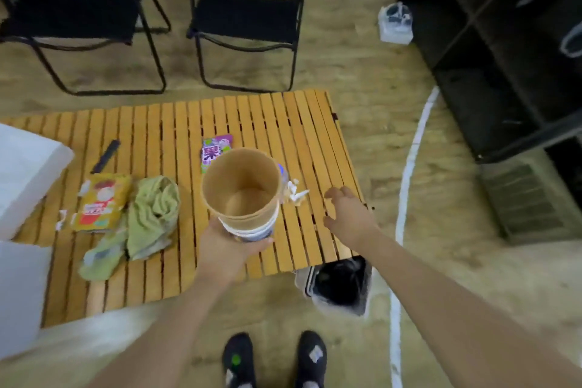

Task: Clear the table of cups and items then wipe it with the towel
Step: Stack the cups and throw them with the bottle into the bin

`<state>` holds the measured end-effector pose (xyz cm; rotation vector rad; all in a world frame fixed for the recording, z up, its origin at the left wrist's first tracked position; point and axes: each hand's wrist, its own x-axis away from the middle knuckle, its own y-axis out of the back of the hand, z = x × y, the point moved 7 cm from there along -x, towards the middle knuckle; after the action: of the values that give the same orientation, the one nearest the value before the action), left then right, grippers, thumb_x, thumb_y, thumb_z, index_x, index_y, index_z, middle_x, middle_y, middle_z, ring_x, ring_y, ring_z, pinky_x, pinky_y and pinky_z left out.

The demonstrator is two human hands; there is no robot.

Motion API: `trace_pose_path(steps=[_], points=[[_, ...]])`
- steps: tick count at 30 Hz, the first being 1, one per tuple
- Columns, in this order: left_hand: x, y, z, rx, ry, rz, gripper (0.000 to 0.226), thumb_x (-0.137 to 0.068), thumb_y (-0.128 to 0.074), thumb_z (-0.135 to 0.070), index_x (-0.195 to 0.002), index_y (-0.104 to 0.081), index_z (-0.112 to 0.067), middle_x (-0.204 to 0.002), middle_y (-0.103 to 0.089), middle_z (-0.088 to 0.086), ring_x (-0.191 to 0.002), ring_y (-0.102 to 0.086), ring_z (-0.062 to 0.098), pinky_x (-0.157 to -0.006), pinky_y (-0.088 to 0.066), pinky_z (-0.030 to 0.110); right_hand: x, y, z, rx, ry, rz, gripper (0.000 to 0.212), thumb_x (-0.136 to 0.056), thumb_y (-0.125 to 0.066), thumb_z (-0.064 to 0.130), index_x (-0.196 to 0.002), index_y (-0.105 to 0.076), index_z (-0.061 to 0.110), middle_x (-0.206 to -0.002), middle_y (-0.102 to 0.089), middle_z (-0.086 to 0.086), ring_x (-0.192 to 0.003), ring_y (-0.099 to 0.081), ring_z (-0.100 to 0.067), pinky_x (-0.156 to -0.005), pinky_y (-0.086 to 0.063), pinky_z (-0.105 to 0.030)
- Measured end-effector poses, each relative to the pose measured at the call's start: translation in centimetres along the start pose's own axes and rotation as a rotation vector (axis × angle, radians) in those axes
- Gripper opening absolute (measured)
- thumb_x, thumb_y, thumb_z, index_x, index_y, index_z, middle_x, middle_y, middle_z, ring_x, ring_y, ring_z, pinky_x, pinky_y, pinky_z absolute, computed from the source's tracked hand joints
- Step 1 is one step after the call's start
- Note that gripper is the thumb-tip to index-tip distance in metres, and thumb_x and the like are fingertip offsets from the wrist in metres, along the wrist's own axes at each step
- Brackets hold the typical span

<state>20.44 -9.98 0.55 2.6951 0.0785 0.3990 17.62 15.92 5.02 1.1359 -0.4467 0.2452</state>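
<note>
My left hand (225,250) grips a stack of paper cups (242,186) from below, the brown top cup open and empty, held above the slatted wooden table (315,142). My right hand (348,214) hovers open over the table's right edge, fingers spread, just right of a crumpled white paper scrap (294,194). A green towel (148,214) lies bunched on the left half. Beside it lies a yellow snack packet (100,201). A purple snack packet (215,148) lies behind the cups. A black flat object (105,156) rests at the far left.
A black-lined bin (341,285) stands on the floor under the table's near right corner. Two black folding chairs (248,19) face the far side. White boxes (25,176) sit at the left. A black shelf unit (504,41) stands right. My feet (274,359) are below.
</note>
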Motion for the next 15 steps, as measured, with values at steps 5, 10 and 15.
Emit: trace_pose_path(steps=[5,10,15], points=[[-4.1,3.6,4.9,0.068,-0.061,-0.192,0.059,-0.049,-0.099,-0.024,-0.089,-0.065,-0.051,-0.092,-0.065,-0.044,-0.091,-0.059,-0.021,-0.081,-0.045,0.009,-6.6,-2.6,5.0,-0.091,0.193,-0.147,0.08,-0.086,-0.072,0.021,-0.151,-0.025,0.027,-0.145,-0.038,-0.004,-0.119,-0.052,-0.028,-0.092,-0.051,-0.042],[-5.2,7.2,10.0,0.003,-0.078,-0.268,0.064,-0.044,-0.089,-0.048,-0.102,-0.063,-0.039,-0.099,-0.062,-0.045,-0.095,-0.052,-0.028,-0.079,-0.039,-0.003,-11.6,-8.1,8.0,-0.488,0.153,-0.273,0.084,-0.081,-0.078,0.012,-0.15,-0.032,0.028,-0.141,-0.05,-0.002,-0.128,-0.05,-0.021,-0.095,-0.044,-0.028],[-4.5,7.1,13.1,-0.025,-0.024,-0.247,0.071,-0.05,-0.091,-0.047,-0.113,-0.066,-0.027,-0.105,-0.066,-0.018,-0.094,-0.057,-0.021,-0.078,-0.05,0.009,-9.8,-11.2,7.3,-0.704,0.197,-0.437,0.048,-0.072,-0.087,0.023,-0.117,-0.07,0.02,-0.118,-0.054,0.002,-0.111,-0.052,-0.017,-0.097,-0.05,-0.039]])
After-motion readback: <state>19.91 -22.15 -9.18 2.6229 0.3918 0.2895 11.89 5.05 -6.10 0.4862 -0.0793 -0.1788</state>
